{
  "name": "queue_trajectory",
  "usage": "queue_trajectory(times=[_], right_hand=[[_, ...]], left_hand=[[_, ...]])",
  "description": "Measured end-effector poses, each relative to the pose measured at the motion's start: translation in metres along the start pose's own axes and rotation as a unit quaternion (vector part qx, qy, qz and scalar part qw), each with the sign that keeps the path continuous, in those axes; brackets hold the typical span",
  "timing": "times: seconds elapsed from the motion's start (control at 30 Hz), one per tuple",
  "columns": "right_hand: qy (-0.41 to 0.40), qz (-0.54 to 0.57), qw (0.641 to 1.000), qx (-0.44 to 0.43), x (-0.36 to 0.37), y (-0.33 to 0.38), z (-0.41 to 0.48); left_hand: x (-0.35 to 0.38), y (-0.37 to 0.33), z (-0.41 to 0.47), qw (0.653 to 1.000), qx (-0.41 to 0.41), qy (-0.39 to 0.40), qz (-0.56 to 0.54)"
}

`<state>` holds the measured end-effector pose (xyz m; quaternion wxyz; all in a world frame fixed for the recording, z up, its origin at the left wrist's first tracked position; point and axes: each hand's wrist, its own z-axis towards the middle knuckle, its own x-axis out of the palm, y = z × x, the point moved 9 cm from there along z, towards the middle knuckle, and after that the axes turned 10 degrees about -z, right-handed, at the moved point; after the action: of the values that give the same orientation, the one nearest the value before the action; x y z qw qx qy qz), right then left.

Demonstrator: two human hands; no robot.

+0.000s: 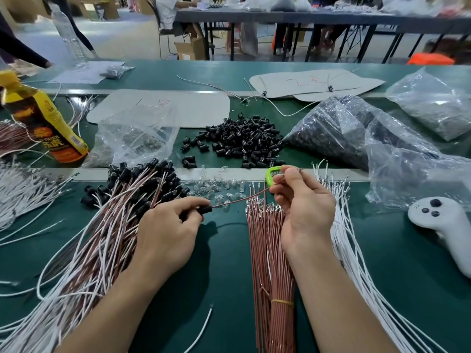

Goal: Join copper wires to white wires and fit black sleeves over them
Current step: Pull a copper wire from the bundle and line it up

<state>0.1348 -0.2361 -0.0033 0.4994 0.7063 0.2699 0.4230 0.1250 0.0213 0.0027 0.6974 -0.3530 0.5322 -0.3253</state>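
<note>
A copper wire (239, 200) is stretching between the 2 hands, just above the green worktop (224, 276). The left hand (165, 235) is pinching a black sleeve (206, 209) at the wire's left end, its fingers curling round it. The right hand (304, 210) is gripping the wire's other end between thumb and forefinger, and a green clip (273, 175) is sitting against its fingertips.

Below the right hand, a copper bundle (272, 266) tied with a yellow band is lying on the worktop, with white wires (356, 263) fanning out just beside it on the right. A joined pile (109, 225) of copper and white wires tipped with black sleeves is spreading under the left hand. Clear connectors (216, 191) are lying beyond the stretched wire, and a sleeve heap (244, 141) is sitting farther back. Plastic bags (356, 133) are lying at the right, a white controller (443, 225) near them, and a yellow bottle (43, 118) is standing at the left.
</note>
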Motion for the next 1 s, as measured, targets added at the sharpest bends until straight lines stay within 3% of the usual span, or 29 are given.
queue_trajectory(times=[0.17,0.4,0.7,0.83,1.0], right_hand=[[0.013,0.005,1.000,0.010,0.001,-0.002,0.001],[0.035,0.030,0.998,0.035,0.004,-0.005,0.001],[0.025,0.180,0.973,0.144,0.002,-0.019,0.002],[0.087,0.104,0.983,0.120,0.015,-0.017,-0.003],[0.172,-0.065,0.983,0.021,0.037,-0.011,-0.012]], left_hand=[[0.003,0.011,0.002,0.995,-0.048,0.012,-0.091],[0.012,0.015,0.002,0.954,-0.098,0.045,-0.280],[0.013,0.018,0.003,0.922,-0.118,0.012,-0.370],[0.015,0.011,0.002,0.919,-0.100,0.025,-0.381],[0.014,0.008,0.002,0.926,-0.086,0.024,-0.368]])
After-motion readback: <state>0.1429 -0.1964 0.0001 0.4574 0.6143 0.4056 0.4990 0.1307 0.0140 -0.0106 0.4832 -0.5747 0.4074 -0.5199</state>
